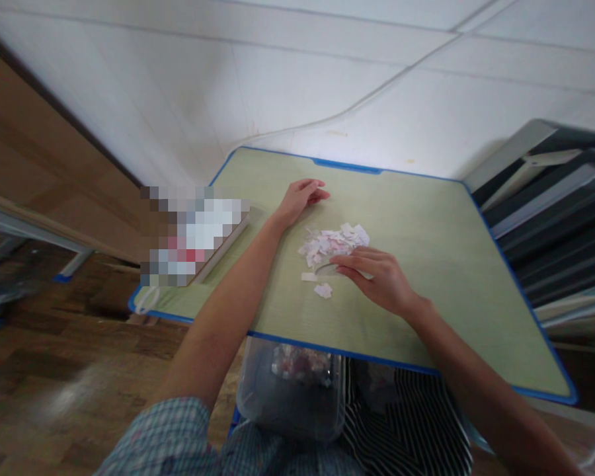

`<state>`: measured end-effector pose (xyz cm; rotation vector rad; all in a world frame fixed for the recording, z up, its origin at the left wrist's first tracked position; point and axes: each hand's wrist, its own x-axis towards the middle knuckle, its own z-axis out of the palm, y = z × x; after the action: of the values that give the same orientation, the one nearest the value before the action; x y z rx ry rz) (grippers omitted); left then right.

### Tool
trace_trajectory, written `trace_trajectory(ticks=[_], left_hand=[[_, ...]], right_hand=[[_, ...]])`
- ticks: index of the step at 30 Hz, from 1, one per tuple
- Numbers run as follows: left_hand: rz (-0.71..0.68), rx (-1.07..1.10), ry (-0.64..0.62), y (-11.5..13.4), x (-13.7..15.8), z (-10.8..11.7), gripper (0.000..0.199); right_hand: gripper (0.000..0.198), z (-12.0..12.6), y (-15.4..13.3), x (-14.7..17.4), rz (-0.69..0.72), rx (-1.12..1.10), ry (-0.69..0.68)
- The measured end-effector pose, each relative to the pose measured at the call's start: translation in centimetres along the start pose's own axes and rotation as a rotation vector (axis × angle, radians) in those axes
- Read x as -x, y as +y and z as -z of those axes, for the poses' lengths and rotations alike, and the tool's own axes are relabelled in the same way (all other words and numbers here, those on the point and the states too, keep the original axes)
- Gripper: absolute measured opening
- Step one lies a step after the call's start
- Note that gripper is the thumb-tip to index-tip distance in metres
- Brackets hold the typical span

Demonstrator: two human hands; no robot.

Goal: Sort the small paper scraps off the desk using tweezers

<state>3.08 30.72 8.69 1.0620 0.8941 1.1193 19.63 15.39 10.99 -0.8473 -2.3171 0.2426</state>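
Observation:
On the pale green tabletop lies a loose heap of small white paper pieces (330, 244). My right hand (377, 274) is at the heap's near right side, pinching what looks like thin, curved grey tweezers (323, 268). Their tip points left, beside a small white paper strip (308, 277). A little closer to me lies a small cluster of white scraps (323, 290). My left hand (302, 199) rests on the table beyond the heap, its fingers loosely bent and apart, with nothing seen in them.
The folding table (426, 218) has a blue rim and stands against a white wall. A thick book or box (218, 248), its top blurred, lies at the left. Below the front edge is a clear plastic bin (292, 403). Dark folded panels (565, 205) lean at the right.

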Motion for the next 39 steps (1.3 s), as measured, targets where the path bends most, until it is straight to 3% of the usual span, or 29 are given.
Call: trace_trajectory(ticks=[5,12,17,20,23,26,28,31,39], left_hand=[[-0.005,0.005,0.004,0.0,0.0,0.0,0.015],[0.007,0.016,0.007,0.2,0.2,-0.1,0.016],[0.0,0.009,0.01,0.1,0.2,-0.1,0.016],[0.003,0.01,0.005,0.1,0.1,0.0,0.016],[0.014,0.014,-0.001,0.1,0.1,0.1,0.016],[0.004,0.012,-0.007,0.0,0.0,0.3,0.016],[-0.008,0.008,-0.013,-0.1,-0.1,0.4,0.015],[-0.017,0.003,-0.024,-0.2,-0.2,0.6,0.015],[0.009,-0.001,0.027,0.0,0.1,0.1,0.015]], right_hand=[[0.024,-0.3,0.0,-0.2,0.023,0.01,-0.078],[0.023,-0.1,-0.1,0.2,0.019,0.034,0.036],[0.021,-0.1,-0.1,0.6,0.147,0.141,0.026],[0.02,1.1,-0.3,1.0,0.179,0.181,0.091],[0.013,3.0,-0.4,1.5,0.053,0.171,0.247],[0.002,4.4,0.3,2.3,-0.196,0.217,0.426],[0.004,4.7,1.1,2.8,-0.319,0.21,0.476],[0.01,4.4,1.9,3.1,-0.344,0.192,0.407],[0.02,1.1,0.1,2.2,-0.207,0.132,0.192]])
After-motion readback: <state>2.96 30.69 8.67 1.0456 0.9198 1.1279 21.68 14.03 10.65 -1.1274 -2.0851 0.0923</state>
